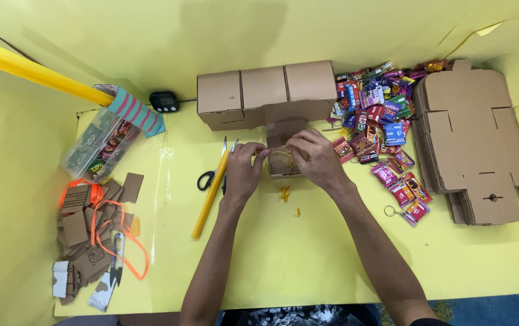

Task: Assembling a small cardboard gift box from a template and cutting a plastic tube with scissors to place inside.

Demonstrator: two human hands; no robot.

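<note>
Yellow bench (308,253) all round; I've got the small open box (285,163) at centre, left hand (242,171) and right hand (315,160) both pinching its stuffing. Scissors (208,179) lie just left, sweets (380,130) right; tug hard and I reckon filling spills.

The worktop (308,253) is covered in matt yellow paper. The closed boxes (262,90) at its far edge and the flat blanks (474,139) at its right edge are dull brown cardboard. The sweet wrappers (380,121) are glossy foil; the scissors (211,178) have shiny metal blades and black plastic handles.
</note>
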